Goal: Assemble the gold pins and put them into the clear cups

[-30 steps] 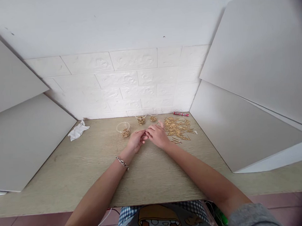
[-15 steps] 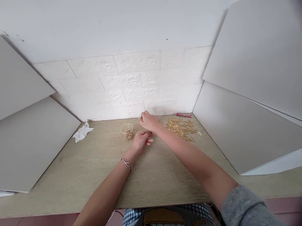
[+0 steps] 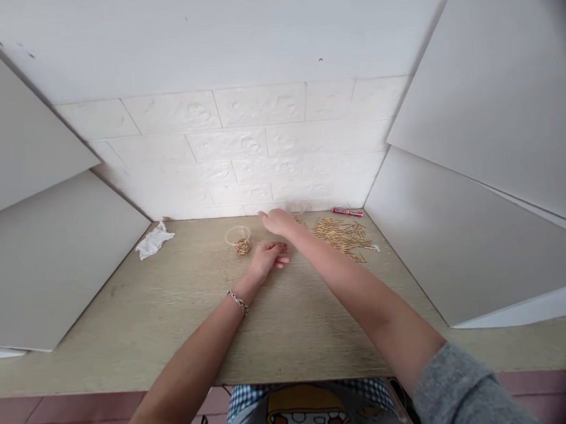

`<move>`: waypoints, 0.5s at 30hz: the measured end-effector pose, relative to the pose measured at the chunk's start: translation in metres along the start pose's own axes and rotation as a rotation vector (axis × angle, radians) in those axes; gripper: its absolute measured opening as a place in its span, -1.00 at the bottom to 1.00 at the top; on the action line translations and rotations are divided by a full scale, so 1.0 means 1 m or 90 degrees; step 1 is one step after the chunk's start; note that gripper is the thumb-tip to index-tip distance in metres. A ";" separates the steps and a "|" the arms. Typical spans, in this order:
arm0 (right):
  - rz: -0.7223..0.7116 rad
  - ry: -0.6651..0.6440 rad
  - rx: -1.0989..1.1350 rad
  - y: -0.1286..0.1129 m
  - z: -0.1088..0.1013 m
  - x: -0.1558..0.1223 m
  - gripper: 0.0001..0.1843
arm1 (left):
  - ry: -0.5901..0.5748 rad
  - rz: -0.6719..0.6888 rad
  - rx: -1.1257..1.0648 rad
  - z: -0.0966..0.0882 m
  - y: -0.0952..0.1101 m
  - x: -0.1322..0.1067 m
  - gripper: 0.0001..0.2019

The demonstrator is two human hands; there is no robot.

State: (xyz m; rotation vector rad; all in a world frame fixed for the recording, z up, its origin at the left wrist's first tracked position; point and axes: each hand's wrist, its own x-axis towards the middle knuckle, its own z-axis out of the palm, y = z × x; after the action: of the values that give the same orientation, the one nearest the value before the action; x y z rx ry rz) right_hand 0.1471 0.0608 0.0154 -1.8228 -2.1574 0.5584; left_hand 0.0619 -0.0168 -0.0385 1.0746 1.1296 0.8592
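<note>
My left hand (image 3: 267, 259) rests low over the table, with thumb and index finger pinched on something too small to make out and the other fingers loosely extended. Just beyond it is my right hand (image 3: 280, 222), with the back of the hand towards me and the fingers partly hidden. Those fingers look curled together; what they hold, if anything, cannot be seen. A clear round plastic cup (image 3: 238, 236) with small gold-coloured pieces (image 3: 242, 245) in it stands left of my hands. Behind my right wrist is another clear container (image 3: 295, 208), partly covered.
Many thin gold-coloured rods (image 3: 336, 236) lie spread on the table (image 3: 175, 317) at the right. A red tube-like stick (image 3: 347, 212) lies behind them. Crumpled white tissue (image 3: 155, 241) is at the left. Grey-white panels (image 3: 472, 241) flank the table, and a white brick-pattern wall (image 3: 243, 148) closes the back.
My right hand's fingers have shifted, one now pointing left towards the wall. The left hand keeps its pinch in nearly the same place. The view has tilted slightly.
</note>
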 end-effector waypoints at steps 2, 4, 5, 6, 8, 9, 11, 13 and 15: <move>0.001 0.016 0.018 0.001 0.000 -0.002 -0.30 | -0.004 0.004 -0.007 0.000 -0.001 0.000 -0.83; -0.009 0.038 0.032 0.002 0.000 -0.006 -0.33 | -0.009 0.007 -0.014 0.000 -0.001 0.001 -0.83; -0.017 0.051 0.037 0.003 0.000 -0.007 -0.35 | -0.011 0.007 -0.016 0.000 -0.001 0.001 -0.84; -0.025 0.063 0.043 0.003 0.000 -0.009 -0.37 | -0.010 0.007 -0.017 0.000 -0.001 0.001 -0.84; -0.039 0.082 0.051 0.003 0.001 -0.012 -0.42 | -0.012 0.004 -0.014 -0.001 -0.001 0.001 -0.84; -0.045 0.087 0.055 0.003 0.001 -0.013 -0.44 | -0.015 0.002 -0.011 -0.001 -0.001 0.001 -0.84; -0.051 0.095 0.062 0.002 0.001 -0.014 -0.48 | -0.027 -0.004 -0.005 -0.002 -0.001 0.001 -0.81; -0.053 0.100 0.075 0.002 0.001 -0.014 -0.51 | -0.041 -0.010 0.002 -0.003 -0.002 0.002 -0.79; -0.053 0.098 0.100 0.003 0.001 -0.013 -0.52 | -0.049 -0.015 0.007 -0.003 -0.003 0.002 -0.78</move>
State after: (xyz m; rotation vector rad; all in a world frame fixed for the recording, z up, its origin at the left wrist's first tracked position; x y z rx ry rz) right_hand 0.1517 0.0482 0.0142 -1.6296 -2.0175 0.5351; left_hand 0.0596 -0.0148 -0.0420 1.0921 1.0814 0.7877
